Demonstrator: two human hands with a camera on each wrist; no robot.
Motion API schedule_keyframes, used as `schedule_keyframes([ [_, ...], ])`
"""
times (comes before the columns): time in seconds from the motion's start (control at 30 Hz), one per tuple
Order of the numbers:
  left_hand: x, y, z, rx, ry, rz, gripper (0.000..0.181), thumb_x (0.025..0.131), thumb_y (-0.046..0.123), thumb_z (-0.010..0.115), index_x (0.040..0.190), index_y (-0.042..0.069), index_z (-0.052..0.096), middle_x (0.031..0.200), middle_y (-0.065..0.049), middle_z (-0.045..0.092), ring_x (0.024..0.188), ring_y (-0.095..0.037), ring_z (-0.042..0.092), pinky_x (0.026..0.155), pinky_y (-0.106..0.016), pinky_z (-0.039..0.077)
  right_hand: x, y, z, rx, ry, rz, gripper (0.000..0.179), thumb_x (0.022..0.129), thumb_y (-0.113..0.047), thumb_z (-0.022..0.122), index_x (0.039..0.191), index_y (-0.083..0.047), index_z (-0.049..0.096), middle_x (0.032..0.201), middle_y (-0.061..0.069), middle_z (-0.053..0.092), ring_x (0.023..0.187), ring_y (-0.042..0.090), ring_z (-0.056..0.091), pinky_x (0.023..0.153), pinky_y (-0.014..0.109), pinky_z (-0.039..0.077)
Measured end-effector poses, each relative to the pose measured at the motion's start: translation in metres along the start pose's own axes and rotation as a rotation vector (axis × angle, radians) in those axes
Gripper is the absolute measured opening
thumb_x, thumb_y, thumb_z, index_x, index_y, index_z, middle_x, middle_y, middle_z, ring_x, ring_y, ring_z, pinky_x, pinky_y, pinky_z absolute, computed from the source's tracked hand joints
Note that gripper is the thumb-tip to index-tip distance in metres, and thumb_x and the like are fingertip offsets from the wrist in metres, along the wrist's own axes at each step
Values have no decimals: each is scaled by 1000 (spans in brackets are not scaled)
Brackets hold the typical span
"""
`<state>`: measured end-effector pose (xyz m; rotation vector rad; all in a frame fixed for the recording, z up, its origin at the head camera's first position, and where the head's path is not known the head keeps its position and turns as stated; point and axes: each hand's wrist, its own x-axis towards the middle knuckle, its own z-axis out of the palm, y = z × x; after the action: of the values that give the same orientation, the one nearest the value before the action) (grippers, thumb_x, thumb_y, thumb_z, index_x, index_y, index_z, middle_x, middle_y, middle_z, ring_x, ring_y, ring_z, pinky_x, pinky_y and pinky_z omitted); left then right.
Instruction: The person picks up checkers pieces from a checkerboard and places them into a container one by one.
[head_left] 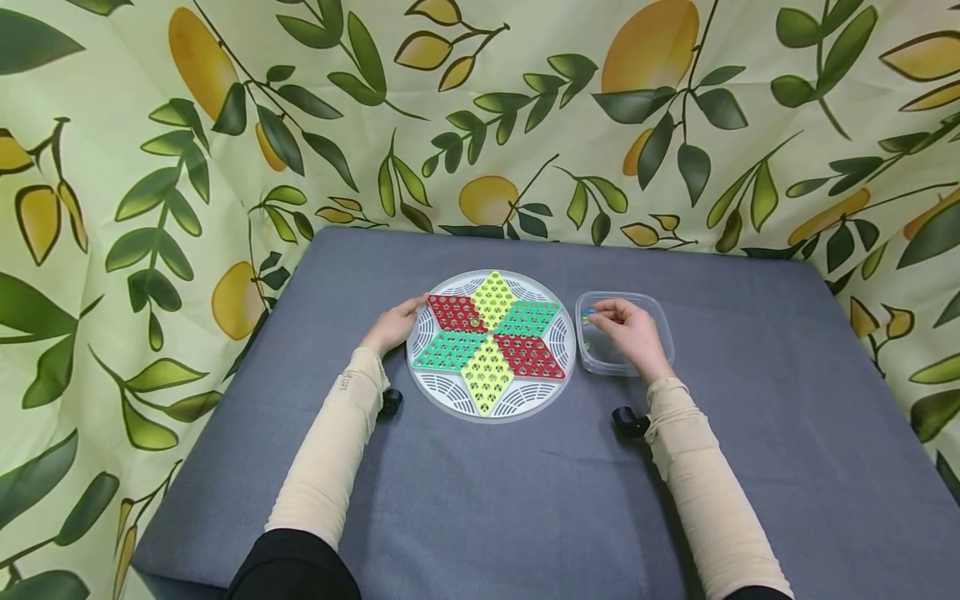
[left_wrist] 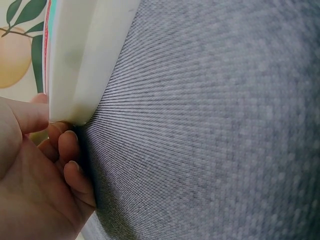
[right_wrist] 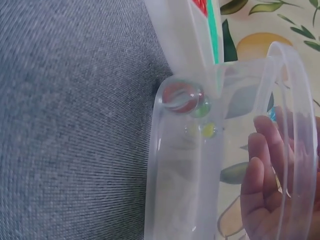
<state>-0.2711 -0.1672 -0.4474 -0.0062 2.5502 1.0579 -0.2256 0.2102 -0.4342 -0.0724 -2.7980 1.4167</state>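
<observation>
A round Chinese checkers board [head_left: 444, 392] with a red, yellow and green star lies on the table. My left hand [head_left: 392, 328] grips its left rim, the thumb on top and the fingers curled at the lower edge in the left wrist view. Right of the board stands a clear plastic container [head_left: 609, 368]. Above its inside, my right hand [head_left: 628, 335] pinches a small blue marble [right_wrist: 272, 114] between the fingertips. Through the container wall in the right wrist view show a reddish marble [right_wrist: 181, 97], a green marble [right_wrist: 202, 109] and a yellow marble [right_wrist: 208, 130].
A grey cloth covers the table [head_left: 495, 508]. Behind and beside it hangs a fabric backdrop [head_left: 540, 50] printed with leaves and yellow fruit. A small round thing [head_left: 475, 321], perhaps a marble, sits on the board's upper red section.
</observation>
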Motion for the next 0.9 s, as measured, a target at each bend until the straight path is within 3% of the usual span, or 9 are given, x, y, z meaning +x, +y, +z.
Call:
schedule_keyframes([
  [0.27,0,2,0,4,7,-8,47,101,26,27,147,32,26,156,-2,23,145,-28,18,118,-45,17,2,1,-1,-85,-30,-17,29,92,-22,57,115,-4,62,102,16,67,81,13,53,67,22,42],
  [0.53,-1,2,0,-10,0,-26,46,101,27,27,147,33,26,156,-1,23,145,-27,17,118,-45,16,4,4,0,-77,-19,-9,27,92,-19,55,113,-4,63,97,14,67,76,11,52,63,20,43],
  [0.9,0,1,1,-18,3,-27,46,101,27,27,147,34,26,156,-1,22,145,-27,16,118,-46,16,3,6,0,-67,-27,14,29,94,-23,53,114,-5,63,101,15,66,84,17,58,68,22,45],
])
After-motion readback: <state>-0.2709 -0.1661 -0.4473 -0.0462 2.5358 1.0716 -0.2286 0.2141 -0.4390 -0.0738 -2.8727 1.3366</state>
